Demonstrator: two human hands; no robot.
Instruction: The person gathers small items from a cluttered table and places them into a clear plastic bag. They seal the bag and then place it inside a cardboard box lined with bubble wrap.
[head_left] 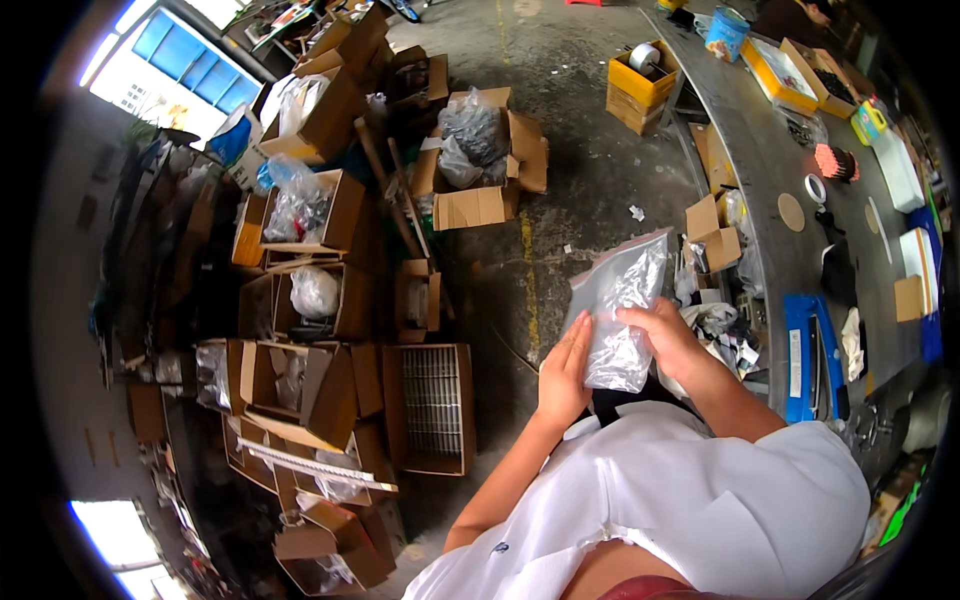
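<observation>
A clear plastic zip bag [630,275] with a reddish strip along its top edge is held up in front of my body. My left hand [568,372] grips its left side, fingers pressed together along the edge. From the right, my right hand [668,340] pinches it, the thumb lying on the crinkled front and the other fingers hidden behind. The bag looks flat and shiny; whether anything lies inside cannot be made out.
Open cartons [340,220] with plastic-wrapped parts are stacked to the left, and another carton [478,200] stands ahead on the floor. A long grey workbench [775,185] runs along my right, bearing a blue holder [800,350], a tape roll [815,188] and boxes. A person [790,20] is at its far end.
</observation>
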